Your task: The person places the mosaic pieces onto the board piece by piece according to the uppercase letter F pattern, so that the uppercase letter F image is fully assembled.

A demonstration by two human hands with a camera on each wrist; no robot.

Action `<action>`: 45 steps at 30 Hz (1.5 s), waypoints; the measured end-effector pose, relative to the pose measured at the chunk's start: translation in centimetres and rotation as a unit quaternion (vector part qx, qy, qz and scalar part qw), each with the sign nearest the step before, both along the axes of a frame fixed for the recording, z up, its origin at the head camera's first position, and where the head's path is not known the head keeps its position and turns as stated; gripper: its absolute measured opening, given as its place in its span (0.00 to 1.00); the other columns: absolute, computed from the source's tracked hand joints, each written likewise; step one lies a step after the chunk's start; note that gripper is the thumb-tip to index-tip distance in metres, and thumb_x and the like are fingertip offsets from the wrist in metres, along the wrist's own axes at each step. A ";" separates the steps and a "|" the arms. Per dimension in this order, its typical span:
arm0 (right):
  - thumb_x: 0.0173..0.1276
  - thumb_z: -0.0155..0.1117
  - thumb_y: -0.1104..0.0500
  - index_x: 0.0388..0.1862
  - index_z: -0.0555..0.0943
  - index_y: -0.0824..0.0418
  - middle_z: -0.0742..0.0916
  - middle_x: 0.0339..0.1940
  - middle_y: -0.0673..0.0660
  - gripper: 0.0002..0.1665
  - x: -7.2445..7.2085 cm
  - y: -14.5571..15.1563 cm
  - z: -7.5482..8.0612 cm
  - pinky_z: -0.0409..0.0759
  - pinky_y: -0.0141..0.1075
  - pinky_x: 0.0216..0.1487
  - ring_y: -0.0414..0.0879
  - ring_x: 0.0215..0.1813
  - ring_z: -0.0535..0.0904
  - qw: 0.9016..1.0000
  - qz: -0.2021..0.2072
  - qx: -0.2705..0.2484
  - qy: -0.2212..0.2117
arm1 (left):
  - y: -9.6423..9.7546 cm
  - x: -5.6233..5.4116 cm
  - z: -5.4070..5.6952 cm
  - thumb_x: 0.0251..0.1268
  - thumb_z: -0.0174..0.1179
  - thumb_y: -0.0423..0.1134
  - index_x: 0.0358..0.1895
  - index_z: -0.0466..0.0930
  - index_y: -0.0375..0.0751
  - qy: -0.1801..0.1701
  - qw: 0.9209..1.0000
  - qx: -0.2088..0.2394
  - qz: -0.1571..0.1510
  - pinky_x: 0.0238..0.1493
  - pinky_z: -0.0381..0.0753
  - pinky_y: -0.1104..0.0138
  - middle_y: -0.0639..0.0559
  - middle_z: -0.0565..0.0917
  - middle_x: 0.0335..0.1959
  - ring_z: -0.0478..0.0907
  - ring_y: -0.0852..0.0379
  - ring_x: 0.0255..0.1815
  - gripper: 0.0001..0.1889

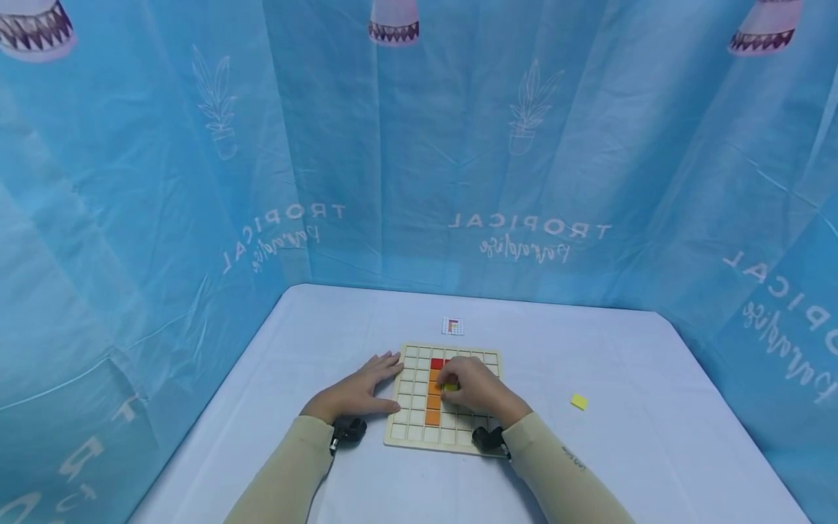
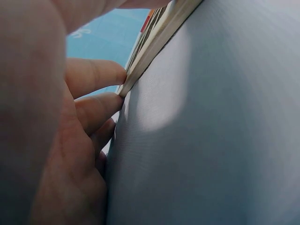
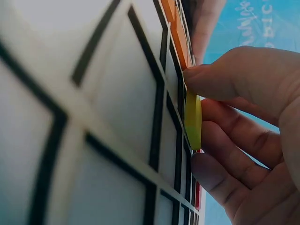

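A wooden grid board (image 1: 396,434) lies on the white-covered table, with a column of orange tiles (image 1: 433,402) below a red tile (image 1: 437,363). My left hand (image 1: 356,388) rests at the board's left side, fingers extended and thumb spread. In the left wrist view, two fingertips (image 2: 117,73) meet the board's edge. Over the middle of the grid, my right hand (image 1: 483,388) pinches a yellow square tile (image 3: 193,123) beside the orange column. The right wrist view shows that tile tilted against the cells, thumb on one side. This hand covers part of the grid's right half.
Off to the right on the table lies a loose yellow tile (image 1: 579,401). Behind the board is a small card (image 1: 453,326) printed with a coloured grid pattern. A blue printed curtain (image 1: 419,167) hangs around the table's back and sides.
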State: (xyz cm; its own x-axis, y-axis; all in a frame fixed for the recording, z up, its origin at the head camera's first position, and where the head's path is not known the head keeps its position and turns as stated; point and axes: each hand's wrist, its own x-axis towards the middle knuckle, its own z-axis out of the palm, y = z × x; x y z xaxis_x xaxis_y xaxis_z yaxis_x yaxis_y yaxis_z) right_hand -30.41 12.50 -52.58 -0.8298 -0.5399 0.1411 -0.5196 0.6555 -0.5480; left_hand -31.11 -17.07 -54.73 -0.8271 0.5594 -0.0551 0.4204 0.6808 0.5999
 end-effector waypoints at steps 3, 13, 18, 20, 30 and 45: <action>0.66 0.80 0.63 0.42 0.89 0.54 0.85 0.38 0.44 0.09 -0.1 -0.1 0.0 0.82 0.37 0.44 0.43 0.39 0.80 1.000 -0.006 -0.003 -0.005 | 0.0 0.0 0.0 0.62 0.70 0.66 0.84 0.62 0.48 0.000 1.000 0.000 0.000 0.78 0.48 0.38 0.53 0.53 0.86 0.38 0.42 0.86 0.50; 0.63 0.81 0.65 0.43 0.89 0.55 0.85 0.39 0.44 0.12 0.1 0.5 -0.2 0.83 0.38 0.45 0.42 0.40 0.80 1.000 -0.016 -0.015 -0.007 | -0.1 0.0 0.1 0.62 0.70 0.65 0.84 0.62 0.47 0.002 1.000 0.001 -0.006 0.78 0.48 0.39 0.52 0.53 0.86 0.38 0.41 0.86 0.51; 0.65 0.80 0.65 0.43 0.89 0.53 0.85 0.39 0.42 0.11 0.2 0.9 -0.3 0.83 0.36 0.46 0.40 0.40 0.80 1.000 -0.023 -0.017 -0.005 | -0.1 0.1 0.2 0.62 0.70 0.65 0.84 0.63 0.48 0.004 1.000 -0.006 -0.002 0.78 0.48 0.39 0.53 0.53 0.86 0.39 0.42 0.86 0.50; 0.65 0.80 0.64 0.44 0.89 0.53 0.85 0.40 0.41 0.11 0.3 1.1 -0.3 0.83 0.36 0.47 0.40 0.41 0.80 0.999 -0.031 -0.015 -0.008 | -0.1 0.1 0.2 0.62 0.71 0.65 0.83 0.63 0.47 0.005 1.000 -0.004 -0.002 0.78 0.48 0.39 0.52 0.53 0.86 0.39 0.41 0.86 0.50; 0.67 0.79 0.63 0.47 0.90 0.59 0.88 0.44 0.50 0.11 1.1 5.4 0.3 0.84 0.42 0.48 0.44 0.45 0.83 0.994 -0.100 -0.053 -0.002 | 0.0 -0.1 -0.2 0.61 0.71 0.66 0.83 0.63 0.47 0.007 1.000 -0.002 0.000 0.78 0.49 0.39 0.52 0.53 0.86 0.39 0.42 0.86 0.51; 0.66 0.79 0.57 0.49 0.88 0.62 0.87 0.46 0.58 0.16 2.3 17.3 0.6 0.85 0.51 0.48 0.55 0.47 0.82 0.969 -0.244 -0.013 -0.016 | 0.3 0.2 -0.2 0.59 0.71 0.67 0.84 0.63 0.51 -0.005 1.000 -0.007 0.023 0.78 0.50 0.39 0.56 0.53 0.86 0.39 0.45 0.86 0.52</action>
